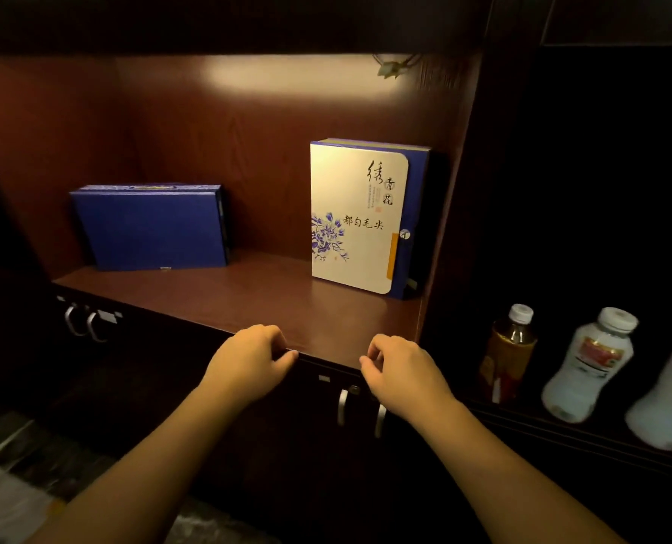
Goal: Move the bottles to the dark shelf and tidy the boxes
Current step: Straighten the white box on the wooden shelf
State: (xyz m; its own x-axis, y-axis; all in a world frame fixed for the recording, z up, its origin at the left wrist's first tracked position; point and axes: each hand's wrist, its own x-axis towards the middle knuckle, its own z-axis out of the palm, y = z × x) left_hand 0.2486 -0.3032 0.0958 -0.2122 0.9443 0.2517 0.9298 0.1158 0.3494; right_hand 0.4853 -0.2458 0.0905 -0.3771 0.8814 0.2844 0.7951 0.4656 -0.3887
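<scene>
While two boxes point(244, 221) are standing on the reddish shelf point(271, 304), both hands are being held empty. The left hand point(248, 361) and right hand point(401, 373) are being kept loosely curled at its edge.

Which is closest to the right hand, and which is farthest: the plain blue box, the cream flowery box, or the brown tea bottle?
From the right hand:
1. Brown tea bottle with white cap, just right, on the dark shelf.
2. Cream box with blue flowers, standing behind the hand.
3. Plain blue box, far left, leaning at the back.

Glossy wood shelf point(248, 304), matt blue box point(149, 229), metal handles point(342, 406), plastic bottles point(585, 367).
</scene>
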